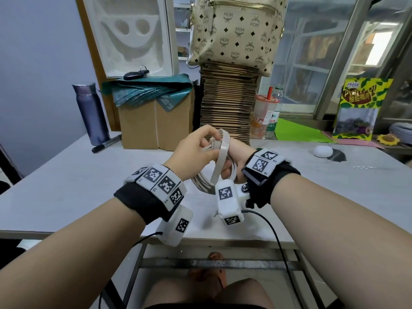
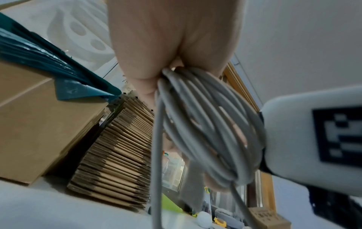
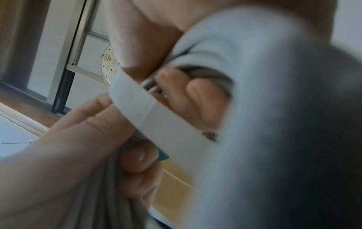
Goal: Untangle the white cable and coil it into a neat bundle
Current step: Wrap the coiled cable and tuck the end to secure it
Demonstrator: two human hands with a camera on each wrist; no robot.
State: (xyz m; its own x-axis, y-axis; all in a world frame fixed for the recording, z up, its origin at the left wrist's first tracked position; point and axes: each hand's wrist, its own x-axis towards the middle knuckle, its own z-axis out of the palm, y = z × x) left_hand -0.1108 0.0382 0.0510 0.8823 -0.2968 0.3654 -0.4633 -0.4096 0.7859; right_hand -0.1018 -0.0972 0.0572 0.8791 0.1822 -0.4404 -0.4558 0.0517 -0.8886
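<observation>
Both hands hold coiled white round cable above grey table, in front of stacked flat cardboard. Head view: left hand pinches flat white strap atop coil; right hand curls round loops beneath. Left wrist view: loops bunch out from closed fingers. Right wrist view: strap crosses gripped strands, blurry.

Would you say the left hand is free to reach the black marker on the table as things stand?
Probably not yet: the left hand grips the cable coil with the right hand. The marker lies unobstructed, though.
</observation>
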